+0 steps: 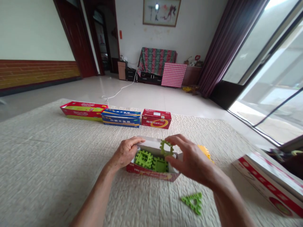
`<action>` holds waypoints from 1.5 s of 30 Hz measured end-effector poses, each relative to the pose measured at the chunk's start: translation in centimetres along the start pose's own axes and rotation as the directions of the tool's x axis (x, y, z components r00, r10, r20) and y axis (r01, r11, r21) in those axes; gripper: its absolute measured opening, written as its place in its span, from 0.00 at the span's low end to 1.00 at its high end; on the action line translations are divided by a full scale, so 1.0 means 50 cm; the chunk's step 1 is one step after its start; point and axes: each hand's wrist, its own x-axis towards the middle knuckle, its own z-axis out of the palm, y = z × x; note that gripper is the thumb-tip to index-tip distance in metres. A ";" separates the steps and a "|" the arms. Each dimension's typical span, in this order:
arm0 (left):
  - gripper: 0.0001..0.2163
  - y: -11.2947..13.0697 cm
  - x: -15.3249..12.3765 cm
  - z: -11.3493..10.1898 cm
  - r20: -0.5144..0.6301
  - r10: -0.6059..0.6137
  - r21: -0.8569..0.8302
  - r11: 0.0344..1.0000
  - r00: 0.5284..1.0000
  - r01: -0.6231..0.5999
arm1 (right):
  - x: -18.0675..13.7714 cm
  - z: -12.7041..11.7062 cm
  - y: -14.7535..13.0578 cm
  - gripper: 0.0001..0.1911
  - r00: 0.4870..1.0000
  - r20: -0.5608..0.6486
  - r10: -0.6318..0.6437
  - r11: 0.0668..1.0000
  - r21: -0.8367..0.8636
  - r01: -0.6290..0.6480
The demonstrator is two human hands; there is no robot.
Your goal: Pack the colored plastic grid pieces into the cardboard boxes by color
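An opened red box (151, 171) rests on the mat, with green toothed square plastic blocks (144, 158) inside it. My left hand (125, 153) grips the left end of this box, its fingers bent over the raised white flap (151, 142). Between the thumb and fingers of my right hand (186, 157) is a green square toothed block (167, 148) with a hole in its middle, held above the right side of the box. A green triangular block (193, 202) lies nearer to me on the mat. Behind my right hand, a yellow toothed piece (205, 152) is partly hidden.
Beyond my hands, a long red and yellow box (82, 110), a blue box (121, 118) and a red box (156, 119) stand in a row on the cream mat (59, 167). A larger white and red carton (272, 183) is at my right. A white cable (120, 90) crosses the floor.
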 end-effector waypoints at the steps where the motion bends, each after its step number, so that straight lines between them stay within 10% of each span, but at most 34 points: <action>1: 0.19 0.000 0.000 0.000 0.001 -0.001 0.003 1.000 1.000 0.001 | -0.001 0.012 -0.018 0.19 0.998 0.069 -0.012 1.000 0.006 0.011; 12: 0.20 -0.003 0.000 0.000 -0.004 0.016 0.007 1.000 1.000 -0.016 | -0.004 0.048 -0.023 0.18 0.979 0.205 -0.008 0.990 -0.135 0.036; 27: 0.19 -0.009 0.002 -0.003 0.012 0.009 0.029 1.000 1.000 -0.009 | -0.121 -0.080 0.014 0.04 0.988 -0.029 0.154 0.970 -0.188 -0.157; 35: 0.19 -0.011 0.003 -0.003 0.012 -0.008 0.052 0.999 1.000 0.007 | -0.278 0.051 0.056 0.20 0.942 0.251 0.223 0.972 -0.135 -0.195; 45: 0.19 -0.022 0.007 0.003 0.008 0.013 0.056 0.998 1.000 -0.013 | -0.246 0.055 0.053 0.14 0.950 0.247 0.192 0.979 -0.115 -0.168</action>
